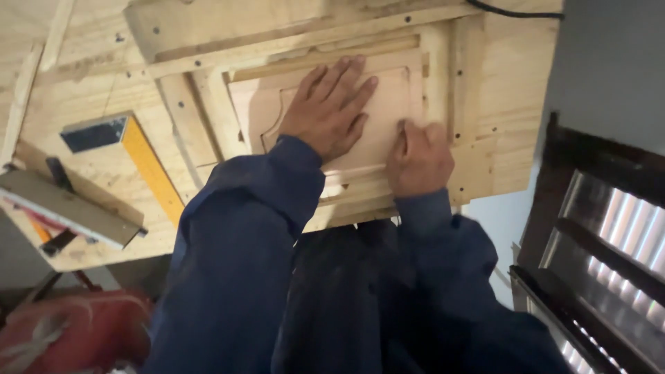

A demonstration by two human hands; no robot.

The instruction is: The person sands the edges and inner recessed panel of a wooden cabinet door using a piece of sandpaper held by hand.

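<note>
A pale carved wooden panel lies inside a frame of wooden strips on a plywood bench. My left hand rests flat on the panel's middle, fingers spread, holding nothing. My right hand sits at the panel's lower right corner with its fingers curled in, and one fingertip presses on the panel's edge. Nothing shows inside the right hand. Both arms wear dark blue sleeves that hide the near part of the bench.
A square tool with a blue-grey head and a yellow blade lies left of the frame. A grey board overhangs the bench's left side. A red object sits below. A dark louvred shutter stands at right.
</note>
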